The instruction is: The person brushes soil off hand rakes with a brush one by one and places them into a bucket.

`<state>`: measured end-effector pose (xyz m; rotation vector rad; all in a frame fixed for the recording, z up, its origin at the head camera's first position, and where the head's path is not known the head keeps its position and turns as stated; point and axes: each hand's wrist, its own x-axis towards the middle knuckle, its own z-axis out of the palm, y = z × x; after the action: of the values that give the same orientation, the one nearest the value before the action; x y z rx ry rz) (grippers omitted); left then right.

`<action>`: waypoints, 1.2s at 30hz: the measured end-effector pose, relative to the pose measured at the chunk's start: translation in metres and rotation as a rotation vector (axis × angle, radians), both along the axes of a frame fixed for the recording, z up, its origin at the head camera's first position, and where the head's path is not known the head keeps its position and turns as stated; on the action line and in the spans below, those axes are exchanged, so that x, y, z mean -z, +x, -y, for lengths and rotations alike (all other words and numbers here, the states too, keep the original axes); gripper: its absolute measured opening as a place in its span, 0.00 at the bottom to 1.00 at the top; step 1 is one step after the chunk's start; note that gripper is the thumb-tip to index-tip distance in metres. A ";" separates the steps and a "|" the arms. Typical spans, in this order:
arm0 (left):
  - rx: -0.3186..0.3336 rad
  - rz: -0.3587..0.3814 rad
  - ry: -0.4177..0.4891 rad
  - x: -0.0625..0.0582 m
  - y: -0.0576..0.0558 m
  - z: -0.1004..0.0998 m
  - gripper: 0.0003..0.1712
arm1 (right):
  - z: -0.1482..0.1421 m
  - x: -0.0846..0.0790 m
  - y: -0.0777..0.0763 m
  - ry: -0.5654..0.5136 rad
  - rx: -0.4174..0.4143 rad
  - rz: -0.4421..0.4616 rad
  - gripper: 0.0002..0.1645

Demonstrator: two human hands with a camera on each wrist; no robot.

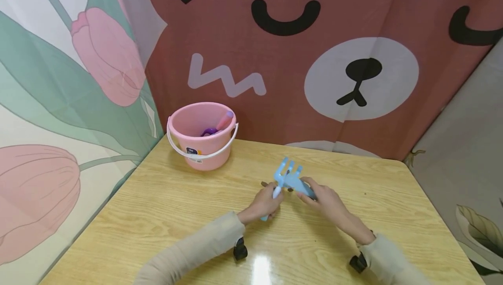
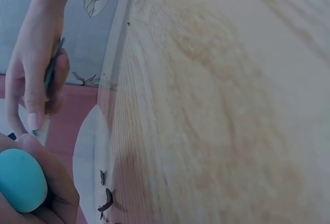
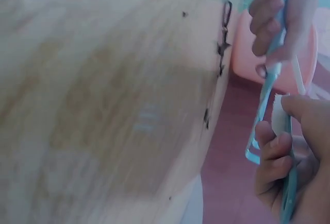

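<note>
In the head view my left hand (image 1: pixel 262 203) grips the handle of a light blue toy rake (image 1: pixel 280 177), its tines pointing up and away. The handle's rounded turquoise end (image 2: pixel 21 180) pokes from the fist in the left wrist view. Just to the right, my right hand (image 1: pixel 328 204) holds a flat blue piece (image 1: pixel 300 187) between thumb and fingers, close against the rake's head. From the right wrist it appears as a thin teal strip with a white, ragged-edged pad (image 3: pixel 278 115). Small dark brown bits (image 2: pixel 107 199) lie on the tabletop under the hands.
A pink bucket (image 1: pixel 208 147) with a white handle stands at the table's back left, holding a purple thing (image 1: pixel 209 132) and a pink-and-lilac one (image 1: pixel 225 120). Printed cloths hang behind and beside the wooden table (image 1: pixel 188 215).
</note>
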<state>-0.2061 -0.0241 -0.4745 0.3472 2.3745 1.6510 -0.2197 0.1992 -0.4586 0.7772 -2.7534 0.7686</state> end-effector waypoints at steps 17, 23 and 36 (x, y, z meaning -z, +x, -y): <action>-0.018 0.000 -0.024 0.002 0.002 0.001 0.12 | -0.019 0.001 -0.008 0.006 0.111 0.032 0.29; -0.006 -0.013 -0.040 0.002 0.004 -0.002 0.07 | -0.003 -0.007 -0.012 -0.037 0.070 -0.053 0.29; 0.009 0.025 -0.007 -0.001 0.009 0.002 0.14 | 0.004 0.007 -0.015 0.015 0.025 -0.062 0.30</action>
<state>-0.1971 -0.0260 -0.4737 0.3333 2.3572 1.6330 -0.2347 0.1948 -0.4652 0.7552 -2.7112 0.7072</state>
